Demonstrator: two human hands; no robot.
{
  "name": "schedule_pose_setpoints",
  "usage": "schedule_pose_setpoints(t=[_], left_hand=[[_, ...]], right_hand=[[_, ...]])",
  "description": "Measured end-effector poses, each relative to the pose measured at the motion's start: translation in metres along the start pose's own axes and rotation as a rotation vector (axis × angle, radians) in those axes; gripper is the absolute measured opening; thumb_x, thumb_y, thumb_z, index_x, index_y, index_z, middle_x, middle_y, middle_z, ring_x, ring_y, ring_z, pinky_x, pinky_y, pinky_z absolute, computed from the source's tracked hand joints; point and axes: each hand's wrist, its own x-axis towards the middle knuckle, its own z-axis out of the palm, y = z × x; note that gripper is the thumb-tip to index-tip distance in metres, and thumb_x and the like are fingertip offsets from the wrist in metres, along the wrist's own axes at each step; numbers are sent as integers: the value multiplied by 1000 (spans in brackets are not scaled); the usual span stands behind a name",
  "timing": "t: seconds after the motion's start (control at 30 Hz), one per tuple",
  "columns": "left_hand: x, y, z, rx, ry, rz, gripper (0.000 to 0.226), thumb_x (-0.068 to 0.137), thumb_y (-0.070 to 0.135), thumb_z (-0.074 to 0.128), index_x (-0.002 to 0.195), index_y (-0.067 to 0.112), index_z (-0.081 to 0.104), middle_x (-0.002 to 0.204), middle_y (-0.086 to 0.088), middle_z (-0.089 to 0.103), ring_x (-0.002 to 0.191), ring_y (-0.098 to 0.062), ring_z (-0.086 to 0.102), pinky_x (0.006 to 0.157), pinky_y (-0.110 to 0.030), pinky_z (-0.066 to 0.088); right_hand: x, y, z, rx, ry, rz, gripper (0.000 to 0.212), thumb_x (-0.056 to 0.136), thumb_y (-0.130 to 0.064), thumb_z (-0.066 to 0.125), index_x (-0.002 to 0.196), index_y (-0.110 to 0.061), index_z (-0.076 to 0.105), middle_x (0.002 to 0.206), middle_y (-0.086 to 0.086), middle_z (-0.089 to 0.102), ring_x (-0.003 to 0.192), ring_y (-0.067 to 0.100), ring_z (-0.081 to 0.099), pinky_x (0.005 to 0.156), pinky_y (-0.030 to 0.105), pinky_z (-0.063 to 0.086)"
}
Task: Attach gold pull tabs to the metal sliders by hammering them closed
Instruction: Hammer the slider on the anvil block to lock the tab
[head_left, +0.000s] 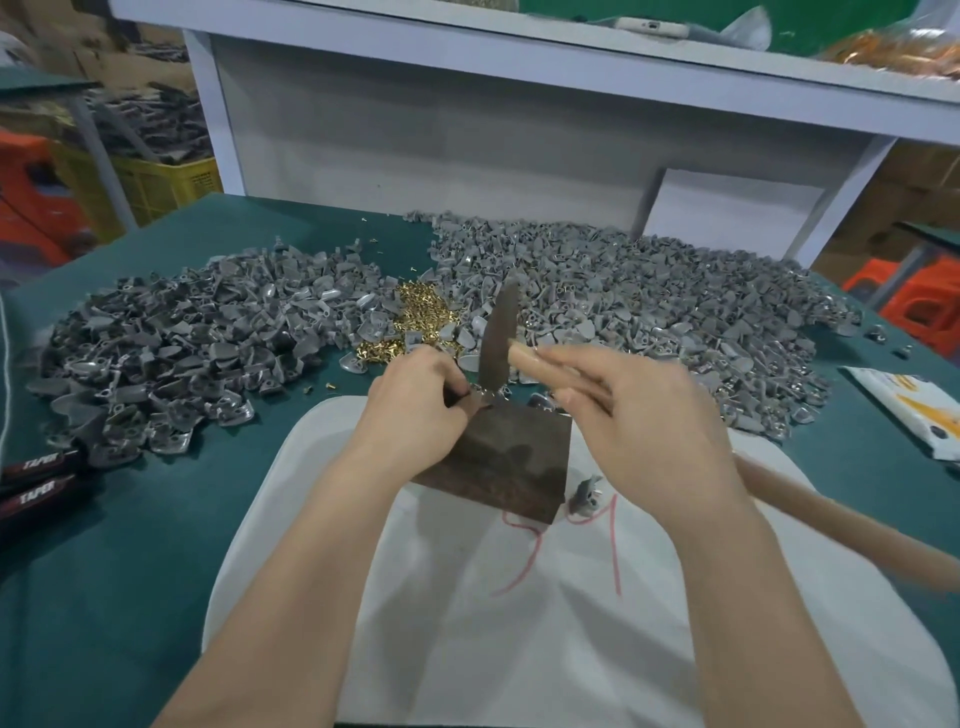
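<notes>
Hands meet over a dark wooden block (511, 457) at the centre of the frame, seen from above by the person working. The left hand (415, 389) pinches a small metal slider (480, 401) between thumb and fingertips at the block's far edge; the piece is mostly hidden by the fingers, and whether a gold tab is on it cannot be told. The right hand (639, 415) is curled round the wooden handle of a hammer (500, 332), gripping close to the head. The grey head stands nearly upright, its lower end down at the pinched piece, and the handle runs off toward the lower right.

The block sits on a white cloth (519, 649) spread over a green table (130, 571). One loose grey slider (584, 493) lies on the cloth just right of the block, beside thin red marks (524, 564).

Beyond the hands, in the middle of the frame, is a small heap of gold pull tabs (410, 319). It lies between two broad heaps of grey metal sliders, one at the left (171, 358) and one at the right (665, 291).

Black tool handles with white lettering (36, 475) lie at the left edge, and a white packet (909, 410) at the right edge. A white shelf (467, 49) crosses the top.
</notes>
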Motion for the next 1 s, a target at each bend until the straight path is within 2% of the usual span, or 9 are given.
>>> schedule_pose_setpoints(t=[0.13, 0.2, 0.27, 0.3, 0.4, 0.53, 0.73, 0.9, 1.0], left_hand=[[-1, 0, 1, -20, 13, -20, 25, 84, 22, 69, 64, 25, 54, 86, 0, 61, 90, -26, 59, 84, -38, 48], [0, -1, 1, -13, 10, -32, 24, 84, 23, 69, 65, 25, 55, 86, 1, 61, 91, -25, 59, 84, -37, 48], [0, -1, 0, 2, 6, -46, 24, 83, 24, 70, 65, 26, 54, 88, 2, 59, 93, -24, 57, 85, -38, 47], [0, 0, -1, 9, 2, -48, 25, 83, 24, 70, 65, 28, 53, 88, 3, 59, 94, -24, 57, 87, -38, 47], [0, 0, -2, 22, -7, -30, 18, 85, 22, 67, 70, 24, 57, 89, 4, 57, 96, -24, 57, 89, -39, 47], [-1, 0, -2, 31, -5, -13, 18, 85, 22, 67, 70, 23, 58, 87, 5, 58, 95, -23, 57, 88, -40, 47], [-2, 2, -1, 8, -6, 1, 13, 86, 22, 67, 74, 22, 60, 82, 8, 55, 92, -20, 57, 85, -34, 47], [-2, 3, -1, -3, -22, 6, 10, 86, 23, 66, 79, 23, 59, 92, 5, 60, 96, -18, 58, 87, -37, 48], [-3, 5, -1, -15, -29, 23, 17, 85, 24, 66, 73, 28, 55, 89, 7, 59, 96, -19, 57, 90, -40, 47]], right_hand=[[2, 0, -5, 183, 334, 0, 38, 92, -26, 57, 126, -45, 54, 102, -20, 67, 79, 7, 63, 72, 20, 46], [3, 1, -5, 170, 195, -16, 38, 92, -28, 56, 124, -48, 54, 102, -24, 65, 82, 3, 64, 74, 19, 49], [1, 2, 3, 99, -59, -8, 37, 92, -29, 56, 123, -49, 54, 110, -21, 66, 96, 9, 64, 84, 26, 50], [2, 3, 4, 61, -82, 15, 36, 92, -31, 56, 123, -49, 55, 108, -18, 68, 96, 13, 63, 83, 29, 50], [6, 8, 9, 84, 35, 58, 35, 91, -29, 57, 121, -46, 56, 98, -7, 71, 89, 21, 63, 77, 33, 50], [13, 24, 20, 196, 158, 164, 32, 93, -23, 53, 124, -34, 55, 104, 5, 69, 94, 28, 61, 82, 39, 50], [22, 49, 43, 188, -6, 405, 28, 90, -34, 58, 116, -27, 59, 113, 2, 66, 99, 25, 59, 75, 31, 44], [27, 55, 55, 34, -57, 425, 27, 93, -41, 51, 112, -26, 63, 110, 5, 66, 100, 29, 59, 74, 31, 44], [30, 47, 54, 41, 72, 328, 25, 92, -36, 57, 111, -23, 66, 111, 4, 60, 103, 25, 54, 86, 33, 44]])
